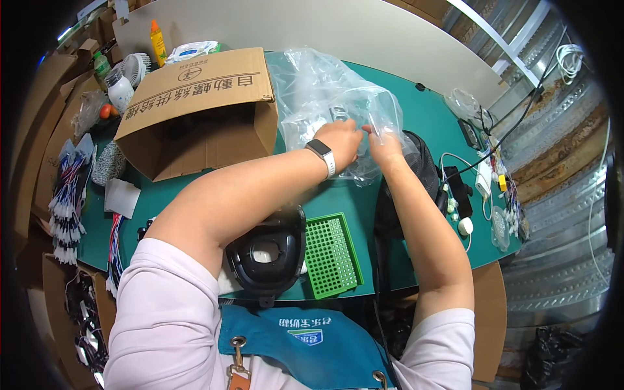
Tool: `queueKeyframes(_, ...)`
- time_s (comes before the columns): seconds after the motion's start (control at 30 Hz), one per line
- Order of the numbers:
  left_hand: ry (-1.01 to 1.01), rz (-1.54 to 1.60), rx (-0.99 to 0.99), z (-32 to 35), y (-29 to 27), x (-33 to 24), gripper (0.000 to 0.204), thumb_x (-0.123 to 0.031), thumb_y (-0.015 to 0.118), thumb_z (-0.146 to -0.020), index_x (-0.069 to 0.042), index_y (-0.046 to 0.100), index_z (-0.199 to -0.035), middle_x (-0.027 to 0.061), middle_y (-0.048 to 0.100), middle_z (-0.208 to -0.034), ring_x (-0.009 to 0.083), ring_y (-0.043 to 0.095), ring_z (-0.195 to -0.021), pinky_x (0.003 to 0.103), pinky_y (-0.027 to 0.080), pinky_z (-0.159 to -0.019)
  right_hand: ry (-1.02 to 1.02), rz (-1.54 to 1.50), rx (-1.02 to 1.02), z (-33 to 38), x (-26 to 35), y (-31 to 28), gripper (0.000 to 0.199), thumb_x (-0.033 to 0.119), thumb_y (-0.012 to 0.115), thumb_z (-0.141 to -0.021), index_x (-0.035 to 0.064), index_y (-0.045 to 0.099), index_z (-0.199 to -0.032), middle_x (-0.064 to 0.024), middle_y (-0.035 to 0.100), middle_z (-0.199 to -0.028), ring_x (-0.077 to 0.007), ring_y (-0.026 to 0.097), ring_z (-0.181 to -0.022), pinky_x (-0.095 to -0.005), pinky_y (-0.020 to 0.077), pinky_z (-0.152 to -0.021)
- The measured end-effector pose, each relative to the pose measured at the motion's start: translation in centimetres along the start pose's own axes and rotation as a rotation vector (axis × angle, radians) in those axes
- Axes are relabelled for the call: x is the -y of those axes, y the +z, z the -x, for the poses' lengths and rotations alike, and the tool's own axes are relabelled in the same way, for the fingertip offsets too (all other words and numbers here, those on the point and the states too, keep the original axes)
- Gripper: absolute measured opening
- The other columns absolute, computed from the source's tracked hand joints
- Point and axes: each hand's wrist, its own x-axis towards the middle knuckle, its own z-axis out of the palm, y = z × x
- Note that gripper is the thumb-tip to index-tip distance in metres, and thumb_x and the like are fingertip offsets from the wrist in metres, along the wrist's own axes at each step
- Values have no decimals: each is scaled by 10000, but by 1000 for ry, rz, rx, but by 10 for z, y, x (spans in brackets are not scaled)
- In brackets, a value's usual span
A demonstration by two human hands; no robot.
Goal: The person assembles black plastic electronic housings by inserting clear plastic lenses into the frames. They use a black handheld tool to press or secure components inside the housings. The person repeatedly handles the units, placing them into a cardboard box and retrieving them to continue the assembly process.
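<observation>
Clear plastic bag pinched by both outstretched arms' closed left hand and right hand.

A large clear plastic bag, crumpled and glossy, lies on the green desk beside an open cardboard box, small pale parts showing inside it.

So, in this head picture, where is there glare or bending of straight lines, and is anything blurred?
Head view: even, soft light; bright glare on the clear plastic bag that the left hand and right hand hold; the fisheye bends the green table edge and the corrugated metal wall toward the dark rim; the centre is sharp, the corners black.
</observation>
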Motion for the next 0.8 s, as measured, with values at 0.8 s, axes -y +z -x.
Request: queueKeyframes(0.8,-91,-110,-257,258,-211,-18,343,-210,733,-569,-43,555,-811,79,495,-825,233,501,-662,325,415,-587,58,359,191,-7,40,10,361,249,599,-769,101,581,-1098,-175,596,-1060,-339,561,-992,-390,439,-843)
